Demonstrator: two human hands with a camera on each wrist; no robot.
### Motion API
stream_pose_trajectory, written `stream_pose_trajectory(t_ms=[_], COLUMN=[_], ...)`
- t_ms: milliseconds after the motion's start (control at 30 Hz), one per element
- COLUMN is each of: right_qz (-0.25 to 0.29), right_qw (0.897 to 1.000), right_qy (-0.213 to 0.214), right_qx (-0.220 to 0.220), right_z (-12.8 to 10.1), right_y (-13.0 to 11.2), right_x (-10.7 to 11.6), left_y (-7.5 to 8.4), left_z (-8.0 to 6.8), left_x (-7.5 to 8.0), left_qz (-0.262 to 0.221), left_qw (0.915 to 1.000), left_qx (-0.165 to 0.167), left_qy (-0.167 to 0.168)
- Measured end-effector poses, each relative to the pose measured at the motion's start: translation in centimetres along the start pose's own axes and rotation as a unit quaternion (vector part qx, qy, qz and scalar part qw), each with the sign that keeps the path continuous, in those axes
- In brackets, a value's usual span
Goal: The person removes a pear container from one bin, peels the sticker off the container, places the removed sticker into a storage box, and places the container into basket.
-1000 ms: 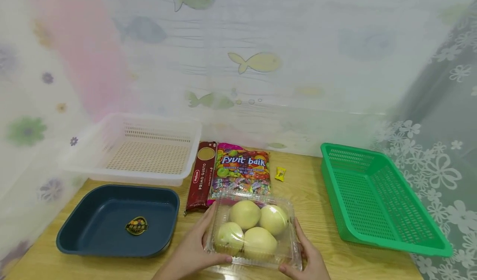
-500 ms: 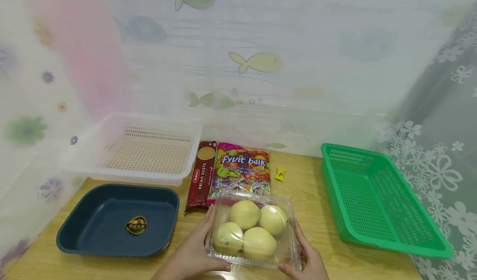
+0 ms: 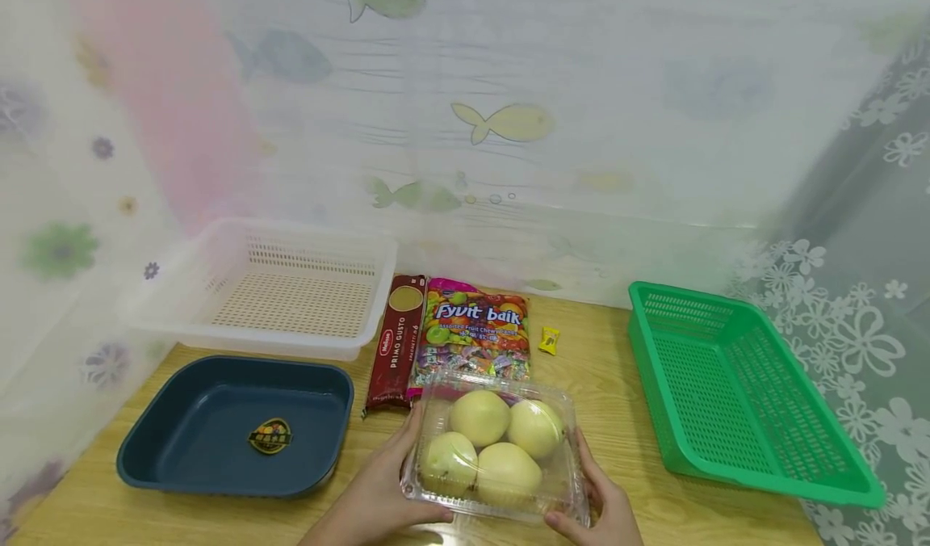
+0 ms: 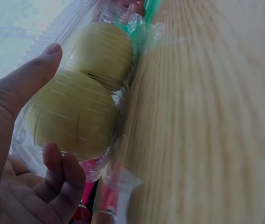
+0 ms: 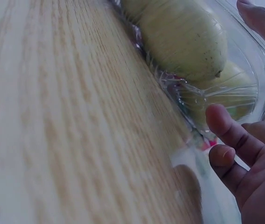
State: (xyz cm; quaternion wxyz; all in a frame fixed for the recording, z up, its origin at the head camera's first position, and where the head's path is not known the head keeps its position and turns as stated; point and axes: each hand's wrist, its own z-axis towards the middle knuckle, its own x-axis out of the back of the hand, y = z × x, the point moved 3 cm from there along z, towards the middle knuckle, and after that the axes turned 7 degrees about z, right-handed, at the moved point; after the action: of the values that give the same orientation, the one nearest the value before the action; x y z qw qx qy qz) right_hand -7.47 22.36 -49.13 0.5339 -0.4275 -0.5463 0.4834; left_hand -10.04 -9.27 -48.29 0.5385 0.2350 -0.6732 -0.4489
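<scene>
A clear plastic clamshell box (image 3: 496, 449) with several pale yellow-green fruits (image 3: 479, 417) sits near the front edge of the wooden table (image 3: 603, 384). My left hand (image 3: 381, 489) grips its left side, thumb on the lid, fingers curled under. My right hand (image 3: 606, 506) grips its right side the same way. The left wrist view shows the thumb (image 4: 27, 77) on the lid over the fruit (image 4: 76, 116). In the right wrist view the fingers (image 5: 230, 135) curl under the box's edge (image 5: 193, 98).
A dark blue tray (image 3: 236, 425) lies front left, a white perforated basket (image 3: 279, 287) behind it. A spaghetti pack (image 3: 395, 342), a candy bag (image 3: 472, 332) and one loose yellow candy (image 3: 548, 340) lie beyond the box. A green basket (image 3: 734, 384) stands right. Curtains hang behind.
Both hands keep their hold on the clamshell box; it has barely shifted. The head view has moved slightly.
</scene>
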Motion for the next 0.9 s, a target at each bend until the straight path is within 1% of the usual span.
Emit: stream_pose_trajectory(t_ms=[167,400,567,733,900], right_qz=[-0.005,-0.012,-0.032,-0.039,-0.048], right_qw=[1.000,1.000,0.999,0.998,0.997], right_qy=[0.003,0.013,0.027,0.035,0.048], right_qx=[0.016,0.024,0.025,0.028,0.037], right_z=[-0.1,-0.1,-0.2,-0.4,-0.6], right_y=[-0.1,-0.2,-0.7,-1.4,-2.0], right_x=[0.0,0.0,-0.1,-0.2,-0.1], left_y=[0.0,0.0,0.1,0.3,0.6], left_z=[0.0,0.0,0.1,0.2,0.2], left_x=[0.0,0.1,0.1,0.2,0.3], left_qz=[-0.001,0.005,-0.012,-0.030,-0.049], left_qw=[1.0000,0.9999,0.9998,0.9993,0.9980], left_qx=[-0.001,-0.005,-0.011,-0.015,-0.020], left_qy=[0.002,0.010,0.013,0.019,0.036])
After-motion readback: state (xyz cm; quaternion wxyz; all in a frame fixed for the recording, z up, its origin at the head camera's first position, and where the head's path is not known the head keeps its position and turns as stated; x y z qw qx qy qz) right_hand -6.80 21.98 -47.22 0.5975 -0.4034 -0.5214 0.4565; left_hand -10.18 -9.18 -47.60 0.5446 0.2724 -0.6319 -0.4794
